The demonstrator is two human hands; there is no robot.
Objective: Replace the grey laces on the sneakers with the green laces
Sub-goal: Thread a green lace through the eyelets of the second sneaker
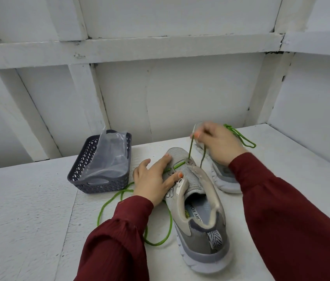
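Observation:
A grey sneaker (pixel 198 211) lies on the white table with its heel toward me. A green lace (pixel 179 164) crosses its lowest eyelets. My left hand (pixel 153 180) rests flat on the sneaker's left side, fingers straight. My right hand (pixel 218 146) is raised above the toe and pinches one end of this lace, which runs taut up from the right eyelet. The lace's other end (pixel 117 199) trails in loops on the table at the left. The second sneaker (pixel 224 175) lies behind my right hand, mostly hidden. Another green lace (pixel 241 136) lies beside it.
A dark grey lattice basket (pixel 91 179) holding a clear plastic bag (pixel 109 157) stands at the left of the table. White wooden wall framing rises right behind the table. The table's right edge meets a white side wall.

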